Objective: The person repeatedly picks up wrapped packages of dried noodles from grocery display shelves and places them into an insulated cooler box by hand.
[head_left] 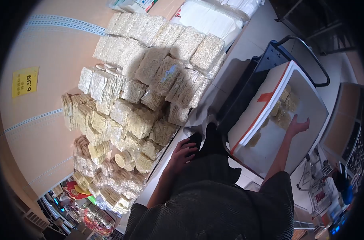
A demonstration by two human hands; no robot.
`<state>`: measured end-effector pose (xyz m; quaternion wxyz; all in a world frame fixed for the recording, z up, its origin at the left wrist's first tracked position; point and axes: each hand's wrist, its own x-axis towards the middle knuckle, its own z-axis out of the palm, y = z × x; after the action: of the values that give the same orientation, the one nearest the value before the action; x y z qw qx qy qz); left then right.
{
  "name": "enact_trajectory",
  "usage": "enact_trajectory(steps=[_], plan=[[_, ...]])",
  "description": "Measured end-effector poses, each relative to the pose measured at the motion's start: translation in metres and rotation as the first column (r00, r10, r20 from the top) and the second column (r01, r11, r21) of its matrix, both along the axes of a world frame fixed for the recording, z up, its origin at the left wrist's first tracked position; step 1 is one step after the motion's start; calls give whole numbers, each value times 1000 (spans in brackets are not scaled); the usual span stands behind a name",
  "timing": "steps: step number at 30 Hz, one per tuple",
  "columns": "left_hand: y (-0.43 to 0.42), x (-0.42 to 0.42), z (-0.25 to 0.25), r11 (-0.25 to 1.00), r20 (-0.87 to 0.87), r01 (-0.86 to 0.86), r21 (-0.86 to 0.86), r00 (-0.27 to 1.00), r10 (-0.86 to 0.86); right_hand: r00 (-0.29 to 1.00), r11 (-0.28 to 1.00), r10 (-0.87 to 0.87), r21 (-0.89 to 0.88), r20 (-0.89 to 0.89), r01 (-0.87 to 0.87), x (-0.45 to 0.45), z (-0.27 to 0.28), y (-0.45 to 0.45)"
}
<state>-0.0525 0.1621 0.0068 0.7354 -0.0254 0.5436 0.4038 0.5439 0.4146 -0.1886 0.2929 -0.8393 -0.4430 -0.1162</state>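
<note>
I see right hand (298, 125) spread, seemingly empty, in white box (246, 115) near noodle cakes (292, 102), left hand (182, 154) loosely spread, empty

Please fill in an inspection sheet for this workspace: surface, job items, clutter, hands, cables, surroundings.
Surface: display ledge, largely covered by stacked noodle blocks.
Job items: white box with orange tape, more noodle packs inside.
Clutter: colourful packages beyond the stack.
Hands: right hand at the box, no object visible in it; left hand near the ledge, fingers spread, apparently empty.
Cables: nothing seen.
Surroundings: yellow price sign, dark cart, tiled floor.
</note>
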Motion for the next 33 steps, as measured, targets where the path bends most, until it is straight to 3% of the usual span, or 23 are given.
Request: enact_trajectory(steps=[3,4,6,7,10,12,15,19,22,25,29,33], plan=[[6,1,-2,997,-24,-64,35,998,65,907,948,292,217,-304,-233,-118,105,57],[6,2,-4,995,-26,-79,57,996,81,810,906,419,245,-410,-345,-169,132,75],[4,0,-10,989,-4,-83,126,996,84,649,780,607,187,-458,-598,-262,168,103],[3,-3,-7,985,-2,-70,159,997,71,571,648,747,178,-341,-741,-299,160,123],[-11,-17,-5,976,-18,-64,208,997,69,326,341,922,36,-207,-939,-425,182,156],[-18,-29,1,977,-41,-94,194,994,104,293,284,940,-75,-175,-956,-492,171,180],[-43,-49,-6,960,-84,-170,221,978,192,286,176,921,-372,-265,-911,-554,161,215],[-79,-69,-6,904,-63,-373,208,918,393,235,-50,873,-558,-427,-829,-578,161,238],[-104,-72,-15,858,-22,-471,204,874,485,231,-97,883,-641,-408,-761,-579,170,236],[-113,-73,-12,850,-13,-486,202,867,498,129,-145,932,-674,-339,-724,-574,174,232],[-115,-74,0,859,-31,-467,210,875,483,-103,-221,974,-745,-202,-629,-568,178,237],[-111,-74,-2,869,-35,-456,192,882,470,-297,-367,927,-721,-230,-588,-575,189,242]])
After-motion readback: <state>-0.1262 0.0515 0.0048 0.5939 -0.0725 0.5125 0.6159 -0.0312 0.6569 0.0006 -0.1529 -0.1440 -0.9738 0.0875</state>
